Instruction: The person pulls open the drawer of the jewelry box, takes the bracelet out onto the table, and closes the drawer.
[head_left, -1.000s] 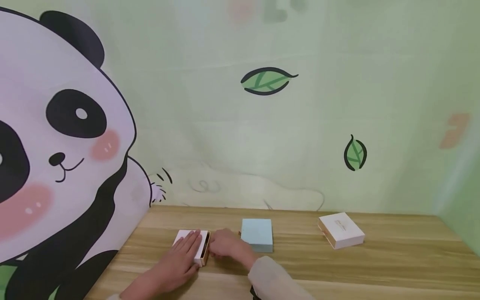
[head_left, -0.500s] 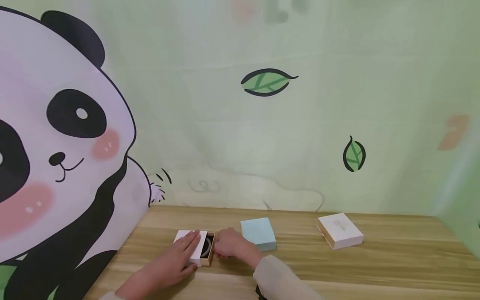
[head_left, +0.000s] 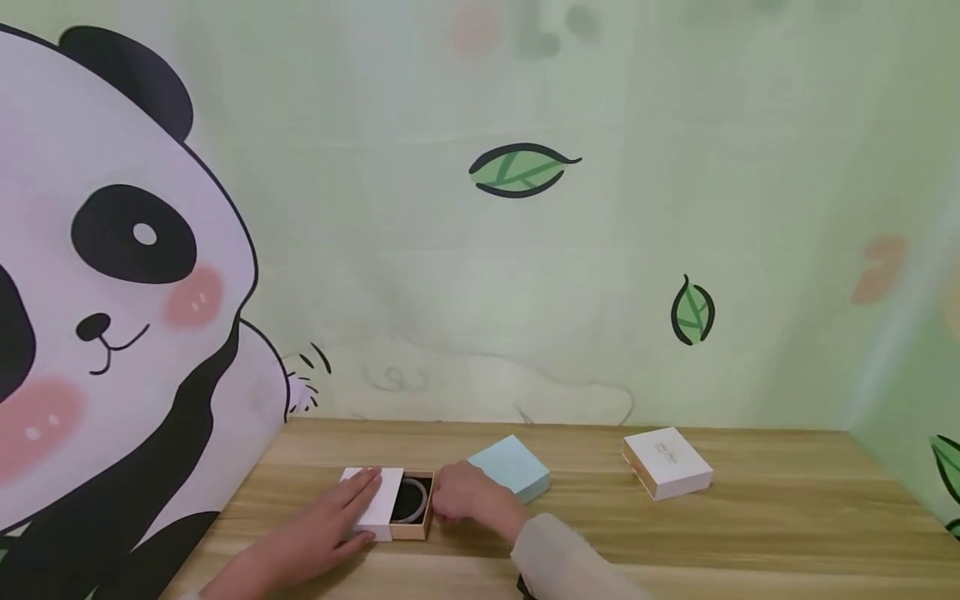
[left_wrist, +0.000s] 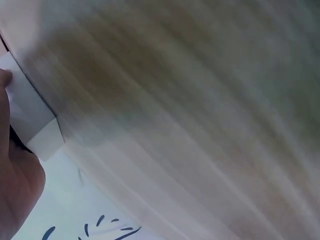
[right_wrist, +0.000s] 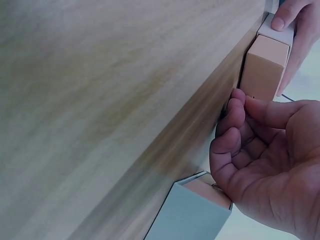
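Note:
A white drawer box [head_left: 387, 500] lies on the table, its copper-coloured drawer [head_left: 411, 531] pulled partway out to the right. Inside the drawer a dark grey ring-shaped item [head_left: 417, 502] shows on black lining, partly covered by the sleeve. My left hand [head_left: 330, 517] holds the sleeve, fingers across its top and thumb against the near side; the right wrist view also shows that thumb [right_wrist: 280, 22]. At the drawer's right end my right hand [head_left: 468, 492] pinches with thumb and curled fingers; whatever lies between the fingertips is hidden.
A light-blue box [head_left: 513, 467] sits turned beside the right hand, close to or touching it. Farther right stands another white box [head_left: 667, 462] with gold lettering. Behind the wooden table [head_left: 750, 533] rises a green backdrop [head_left: 585, 250] with a panda and leaves.
The drawer has slid farther out to the right with my right hand, uncovering the ring-shaped item. The light-blue box has turned beside that hand. My left hand stays on the sleeve.

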